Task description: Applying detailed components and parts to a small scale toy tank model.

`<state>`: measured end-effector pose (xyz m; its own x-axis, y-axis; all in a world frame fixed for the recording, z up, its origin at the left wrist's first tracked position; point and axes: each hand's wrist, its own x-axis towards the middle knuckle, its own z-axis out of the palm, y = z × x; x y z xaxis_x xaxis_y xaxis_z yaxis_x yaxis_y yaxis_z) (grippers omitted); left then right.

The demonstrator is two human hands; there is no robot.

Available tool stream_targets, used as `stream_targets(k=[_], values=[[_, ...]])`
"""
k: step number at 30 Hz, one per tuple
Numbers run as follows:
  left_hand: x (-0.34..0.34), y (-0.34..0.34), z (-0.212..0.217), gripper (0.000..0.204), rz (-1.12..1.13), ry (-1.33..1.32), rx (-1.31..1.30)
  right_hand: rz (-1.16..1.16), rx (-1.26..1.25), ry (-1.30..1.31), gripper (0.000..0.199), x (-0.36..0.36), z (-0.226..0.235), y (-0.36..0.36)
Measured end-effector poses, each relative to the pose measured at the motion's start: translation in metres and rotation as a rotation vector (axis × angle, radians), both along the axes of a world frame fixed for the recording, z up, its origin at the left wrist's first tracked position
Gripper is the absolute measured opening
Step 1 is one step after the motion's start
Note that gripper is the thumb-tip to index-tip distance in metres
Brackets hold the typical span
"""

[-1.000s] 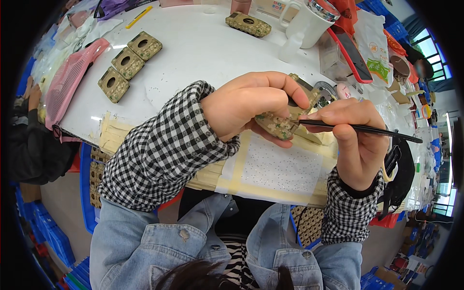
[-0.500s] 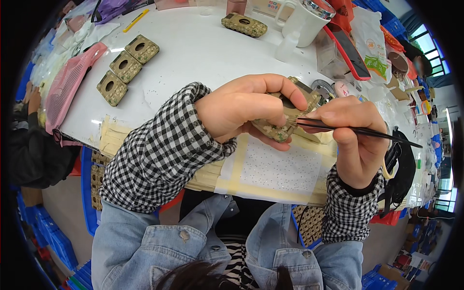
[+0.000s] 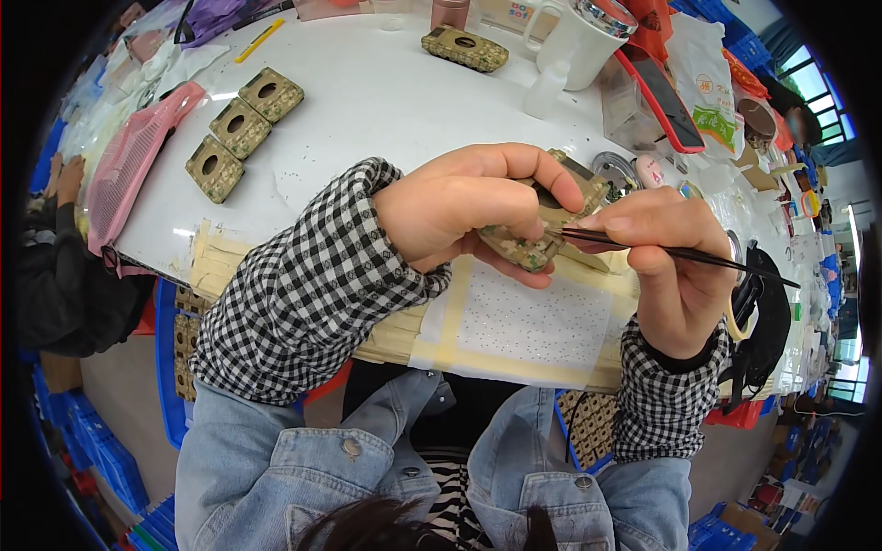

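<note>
My left hand (image 3: 473,202) is closed round a camouflage-patterned model tank hull (image 3: 520,248), with its thumb and fingers along the sides. Black tweezers (image 3: 684,252) are pinched in my right hand (image 3: 684,262); their tips meet the near end of the hull. Whether a tiny part sits between the tips is too small to tell. Below both hands lies a white sheet (image 3: 528,321) dotted with small specks and edged with yellow tape. Three similar hulls with round openings, one of them a camouflage hull (image 3: 242,126), stand in a row at the left.
Another camouflage hull (image 3: 465,49) lies at the far side near a white mug (image 3: 588,41) and a small bottle (image 3: 548,89). A red-edged phone (image 3: 661,101) leans at the right. A pink mesh basket (image 3: 138,170) is left, by another person's hand (image 3: 70,179). Blue trays (image 3: 168,367) of hulls sit below the table.
Hardly anything differs. My right hand and the tweezers have shifted very slightly, while the hull stays in my left hand.
</note>
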<state>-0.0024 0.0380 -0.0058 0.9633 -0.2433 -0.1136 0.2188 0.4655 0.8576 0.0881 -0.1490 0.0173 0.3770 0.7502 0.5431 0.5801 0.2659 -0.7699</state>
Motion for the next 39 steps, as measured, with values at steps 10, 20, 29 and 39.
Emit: stream_targets(k=[10,20,29,39], values=[[-0.0004,-0.0004,0.0004,0.039,0.011,-0.004,0.006,-0.029,-0.008,0.010,0.015,-0.0012,-0.0006,-0.0002],[0.0001,-0.0001,-0.0006,0.039,0.015,0.017,-0.015,-0.048,-0.060,0.015,0.011,-0.0013,0.0005,-0.0017],[0.0000,-0.0005,-0.0006,0.038,0.012,0.021,0.003,-0.038,-0.055,-0.008,0.012,-0.0024,0.0016,0.0007],[0.0007,-0.0014,-0.0022,0.039,-0.005,-0.008,0.025,-0.006,-0.111,-0.150,0.019,0.0008,0.0049,-0.0013]])
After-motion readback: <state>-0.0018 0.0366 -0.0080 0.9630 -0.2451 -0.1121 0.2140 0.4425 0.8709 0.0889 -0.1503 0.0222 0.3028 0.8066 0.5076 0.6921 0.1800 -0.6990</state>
